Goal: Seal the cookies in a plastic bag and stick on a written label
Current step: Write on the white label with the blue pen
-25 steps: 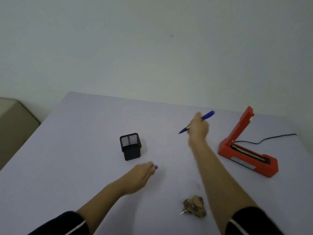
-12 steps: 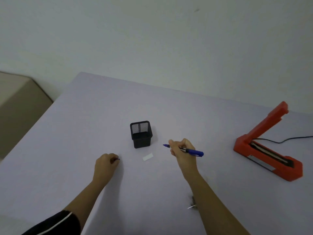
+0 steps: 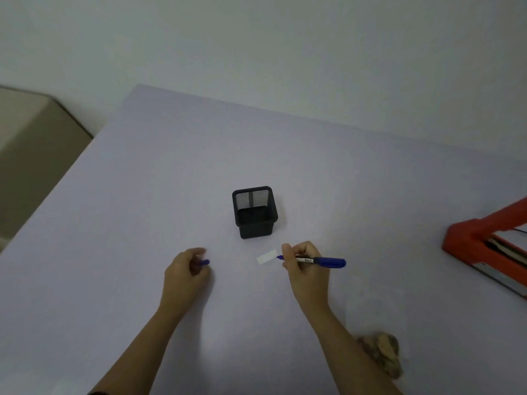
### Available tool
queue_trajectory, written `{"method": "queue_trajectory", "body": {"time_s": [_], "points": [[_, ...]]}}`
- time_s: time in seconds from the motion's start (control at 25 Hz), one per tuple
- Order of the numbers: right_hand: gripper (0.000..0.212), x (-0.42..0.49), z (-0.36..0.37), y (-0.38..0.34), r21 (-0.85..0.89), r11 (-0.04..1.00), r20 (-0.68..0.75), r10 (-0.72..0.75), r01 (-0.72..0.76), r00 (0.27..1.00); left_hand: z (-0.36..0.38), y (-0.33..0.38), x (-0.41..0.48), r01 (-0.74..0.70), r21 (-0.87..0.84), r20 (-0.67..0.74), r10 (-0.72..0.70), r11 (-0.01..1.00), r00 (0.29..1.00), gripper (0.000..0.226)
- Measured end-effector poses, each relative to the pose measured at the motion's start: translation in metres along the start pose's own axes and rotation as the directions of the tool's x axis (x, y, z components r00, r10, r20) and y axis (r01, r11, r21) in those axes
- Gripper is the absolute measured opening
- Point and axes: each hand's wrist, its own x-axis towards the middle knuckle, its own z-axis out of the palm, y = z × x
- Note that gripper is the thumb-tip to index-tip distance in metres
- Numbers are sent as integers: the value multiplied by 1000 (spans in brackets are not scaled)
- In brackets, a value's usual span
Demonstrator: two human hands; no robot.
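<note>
A small white label (image 3: pixel 267 256) lies flat on the table just in front of the black mesh pen holder (image 3: pixel 254 211). My right hand (image 3: pixel 304 266) grips a blue pen (image 3: pixel 322 261) with its tip at the label's right end. My left hand (image 3: pixel 185 273) rests on the table to the left, fingers curled round the blue pen cap (image 3: pixel 204 262). The cookies in a clear plastic bag (image 3: pixel 382 355) lie near the front right, partly behind my right forearm.
A red heat sealer (image 3: pixel 484 238) with its arm raised stands at the right edge of the lilac table (image 3: pixel 142 195). A beige cabinet (image 3: pixel 31 143) is beyond the table's left edge. The wall lies behind.
My right hand brought the pen down from mid-air to the label's edge. My left hand drew back leftwards with the cap, uncovering the label. The view swung left and nearer.
</note>
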Motion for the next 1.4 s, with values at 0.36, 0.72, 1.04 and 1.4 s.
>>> {"method": "queue_trajectory", "body": {"time_s": [0.36,0.72,1.04,1.4], "points": [[36,20,38,51,-22,979,52,-200,202,978,39,14,-42,-485,145,-38,495,863,868,39],[42,23,44,61,-65,967,54,-241,244,969,19,-13,-34,57,67,-284,-36,996,958,36],[43,22,42,62,-95,968,71,-226,232,972,-3,-5,10,-70,214,-255,125,974,959,8],[39,17,40,64,-106,963,43,-243,247,969,-7,-9,17,50,89,-144,-36,995,989,41]]}}
